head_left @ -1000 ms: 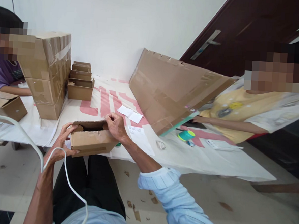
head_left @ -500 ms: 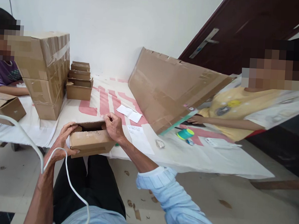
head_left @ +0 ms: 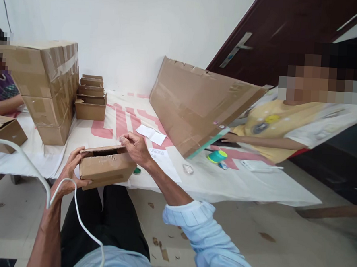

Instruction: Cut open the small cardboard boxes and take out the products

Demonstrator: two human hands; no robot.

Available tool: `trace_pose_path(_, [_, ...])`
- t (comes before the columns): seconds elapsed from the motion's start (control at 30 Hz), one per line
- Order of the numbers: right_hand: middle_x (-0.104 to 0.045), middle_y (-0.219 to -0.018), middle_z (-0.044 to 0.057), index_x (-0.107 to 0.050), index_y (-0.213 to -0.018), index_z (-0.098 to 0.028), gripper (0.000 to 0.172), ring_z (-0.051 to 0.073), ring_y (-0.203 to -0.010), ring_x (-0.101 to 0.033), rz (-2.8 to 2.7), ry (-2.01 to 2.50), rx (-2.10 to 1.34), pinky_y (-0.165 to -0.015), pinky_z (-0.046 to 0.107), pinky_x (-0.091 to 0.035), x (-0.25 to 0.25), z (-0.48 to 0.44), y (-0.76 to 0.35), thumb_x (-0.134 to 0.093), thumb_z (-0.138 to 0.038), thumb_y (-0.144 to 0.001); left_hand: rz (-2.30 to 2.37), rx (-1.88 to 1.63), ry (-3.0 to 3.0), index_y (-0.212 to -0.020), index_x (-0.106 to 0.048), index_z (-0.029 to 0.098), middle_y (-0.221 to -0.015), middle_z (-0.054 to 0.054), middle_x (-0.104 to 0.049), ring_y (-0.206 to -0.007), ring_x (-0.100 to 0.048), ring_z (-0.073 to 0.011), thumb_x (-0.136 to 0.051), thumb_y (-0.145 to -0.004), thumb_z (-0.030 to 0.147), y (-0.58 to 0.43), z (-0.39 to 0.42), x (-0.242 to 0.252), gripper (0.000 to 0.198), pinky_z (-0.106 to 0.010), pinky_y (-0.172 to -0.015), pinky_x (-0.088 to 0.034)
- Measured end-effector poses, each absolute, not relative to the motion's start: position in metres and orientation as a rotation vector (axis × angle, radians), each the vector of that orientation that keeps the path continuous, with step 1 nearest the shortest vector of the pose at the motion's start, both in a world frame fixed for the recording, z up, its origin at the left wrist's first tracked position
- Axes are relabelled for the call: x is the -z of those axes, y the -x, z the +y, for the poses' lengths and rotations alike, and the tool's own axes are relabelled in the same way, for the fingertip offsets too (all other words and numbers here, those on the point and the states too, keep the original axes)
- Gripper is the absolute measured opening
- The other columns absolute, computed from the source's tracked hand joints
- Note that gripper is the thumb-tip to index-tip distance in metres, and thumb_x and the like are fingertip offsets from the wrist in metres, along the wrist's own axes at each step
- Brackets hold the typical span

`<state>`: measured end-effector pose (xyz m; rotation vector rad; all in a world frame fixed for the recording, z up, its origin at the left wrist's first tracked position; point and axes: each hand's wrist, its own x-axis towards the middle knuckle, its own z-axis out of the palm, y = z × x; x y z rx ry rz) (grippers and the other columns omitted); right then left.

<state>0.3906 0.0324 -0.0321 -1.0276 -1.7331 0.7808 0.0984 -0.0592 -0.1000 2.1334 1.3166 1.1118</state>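
A small brown cardboard box (head_left: 105, 170) is at the table's front edge, above my lap, its top flap tilted over a narrow dark opening. My left hand (head_left: 71, 172) wraps round the box's left end, the thumb along the lower front. At the right end of the flap, the fingers of my right hand (head_left: 135, 148) are bent and pinched together at the edge. What lies inside the box is hidden. A white cable (head_left: 78, 208) runs past my left wrist.
Stacked taped boxes (head_left: 55, 89) and open small boxes (head_left: 90, 111) stand at the left. A large cardboard sheet (head_left: 195, 106) leans behind. Papers (head_left: 163, 163), a green tape roll (head_left: 218, 156) and a power strip (head_left: 256, 166) lie rightward. Two people sit at the table.
The flap has come down, so the box's opening looks narrower. Both hands keep their places on the box. The whole view has shifted slightly.
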Motion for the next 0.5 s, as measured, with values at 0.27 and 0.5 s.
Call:
trace_pose_path(0.27, [-0.069, -0.086, 0.002, -0.067, -0.082, -0.022, 0.020, 0.017, -0.078, -0.061, -1.979, 1.066, -0.727, -0.076, 0.032, -0.048, 0.0323, 0.0353, -0.3898, -0.065, -0.039, -0.093, 1.248, -1.143, -2.165, -0.156, -0.053, 0.030, -0.169, -0.016, -0.036, -0.160, -0.037, -0.0395, -0.090, -0.077, 0.035, -0.0971, -0.0586, 0.1016, 0.087, -0.057, -0.124, -0.044])
trace_pose_path(0.5, [-0.062, -0.075, -0.001, -0.057, -0.067, -0.022, 0.022, 0.016, -0.073, -0.058, -2.092, 1.052, -0.614, -0.073, 0.030, -0.042, 0.0354, 0.0405, -0.3871, -0.063, -0.019, -0.088, 1.300, -1.117, -2.201, -0.144, -0.060, 0.025, -0.166, -0.016, -0.040, -0.156, -0.041, -0.0405, -0.091, -0.075, 0.033, -0.0992, -0.0602, 0.0956, 0.076, -0.057, -0.124, -0.046])
